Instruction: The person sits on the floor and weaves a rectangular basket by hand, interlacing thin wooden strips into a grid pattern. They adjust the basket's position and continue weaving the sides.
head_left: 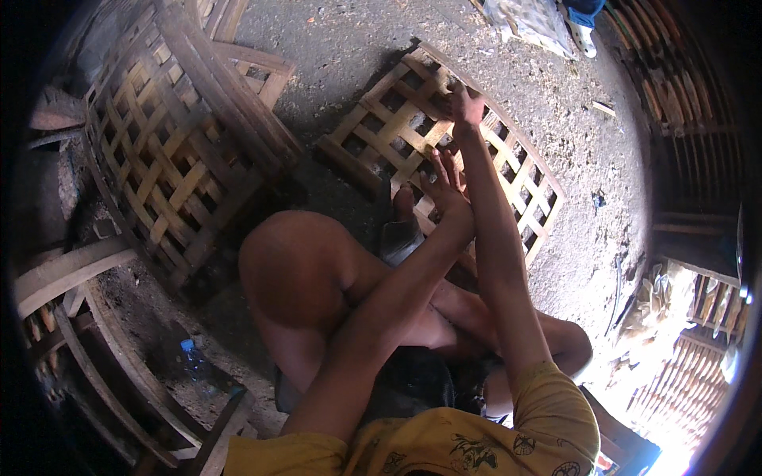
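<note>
A flat lattice of woven bamboo strips (520,170) lies on the gravel ground in front of my knees. My right hand (464,105) reaches to its far side and pinches a bamboo strip (435,133) in the weave. My left hand (449,189) crosses under the right arm and rests on the lattice's middle with fingers spread, holding nothing. My foot in a dark sandal (401,228) stands on the near edge of the lattice, just left of the left hand. My bare knees fill the centre below the hands.
A large woven bamboo panel with a curved rim (163,155) leans at the left, with curved wooden frames (95,333) below it. A blue-capped plastic bottle (190,357) lies on the ground. More woven pieces are stacked at the right (698,143). A pale sack (533,20) lies at the top.
</note>
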Motion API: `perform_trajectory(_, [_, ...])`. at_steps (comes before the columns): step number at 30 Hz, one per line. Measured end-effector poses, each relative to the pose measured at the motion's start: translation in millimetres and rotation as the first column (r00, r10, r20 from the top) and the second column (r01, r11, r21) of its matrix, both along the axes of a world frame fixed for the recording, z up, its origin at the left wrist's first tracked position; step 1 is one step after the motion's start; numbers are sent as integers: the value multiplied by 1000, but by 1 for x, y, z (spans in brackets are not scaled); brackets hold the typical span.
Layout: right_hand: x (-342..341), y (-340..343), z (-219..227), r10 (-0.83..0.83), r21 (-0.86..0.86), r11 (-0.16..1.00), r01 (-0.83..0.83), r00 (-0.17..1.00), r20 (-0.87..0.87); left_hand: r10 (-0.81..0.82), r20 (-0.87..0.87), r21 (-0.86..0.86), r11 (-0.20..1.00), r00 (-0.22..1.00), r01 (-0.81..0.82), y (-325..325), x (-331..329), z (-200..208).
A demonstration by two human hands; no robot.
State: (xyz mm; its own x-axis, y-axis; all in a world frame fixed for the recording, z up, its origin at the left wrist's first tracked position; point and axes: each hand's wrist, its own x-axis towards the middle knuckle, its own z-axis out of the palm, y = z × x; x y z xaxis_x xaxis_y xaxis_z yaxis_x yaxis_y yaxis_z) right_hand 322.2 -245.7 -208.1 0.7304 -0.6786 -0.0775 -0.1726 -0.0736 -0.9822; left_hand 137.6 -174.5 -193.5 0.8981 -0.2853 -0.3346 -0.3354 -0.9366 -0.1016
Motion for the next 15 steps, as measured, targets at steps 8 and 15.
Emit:
perform_trajectory(8, [12, -15, -5, -99, 5, 995, 102, 972, -211, -43, -328, -58, 998, 944, 25, 15, 18, 36])
perform_trajectory(15, [3, 17, 29, 124, 42, 992, -123, 992, -16, -72, -268, -2, 997, 961, 74, 16, 11, 34])
